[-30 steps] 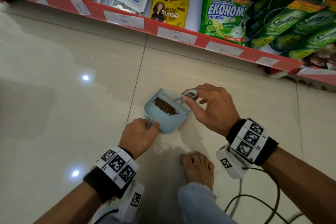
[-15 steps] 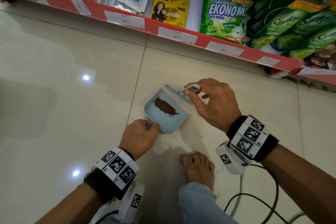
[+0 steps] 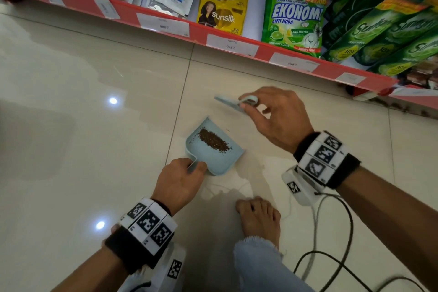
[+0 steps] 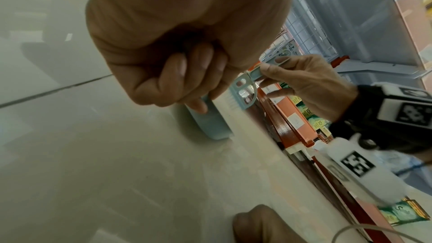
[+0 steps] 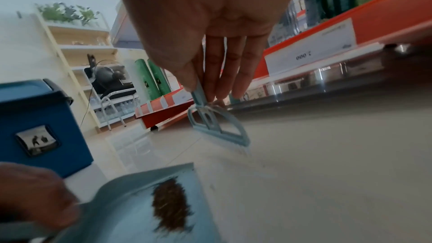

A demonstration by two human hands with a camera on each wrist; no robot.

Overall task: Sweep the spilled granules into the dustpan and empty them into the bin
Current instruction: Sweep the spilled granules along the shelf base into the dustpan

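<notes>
A small light-blue dustpan point(image 3: 222, 161) lies flat on the glossy floor tile, with a heap of brown granules point(image 3: 212, 140) on its blade. My left hand point(image 3: 181, 179) grips its short handle at the near corner; the left wrist view shows the fingers curled round that handle point(image 4: 205, 110). My right hand point(image 3: 272, 118) pinches the handle of a small light-blue hand brush point(image 3: 233, 102), raised off the floor beyond the pan. The brush point(image 5: 217, 127) hangs bristles-down in the right wrist view, above the granules point(image 5: 170, 208) in the dustpan point(image 5: 131, 210).
A blue swing-lid bin point(image 5: 35, 127) stands to the left of the pan. A red-edged shop shelf point(image 3: 196, 33) stocked with sachets runs along the far side. My bare foot point(image 3: 259, 218) and trailing cables point(image 3: 331, 256) are on the floor close behind the pan.
My right hand has lifted the brush up and away from the dustpan, toward the shelf. The left hand and the pan with its granules have stayed put.
</notes>
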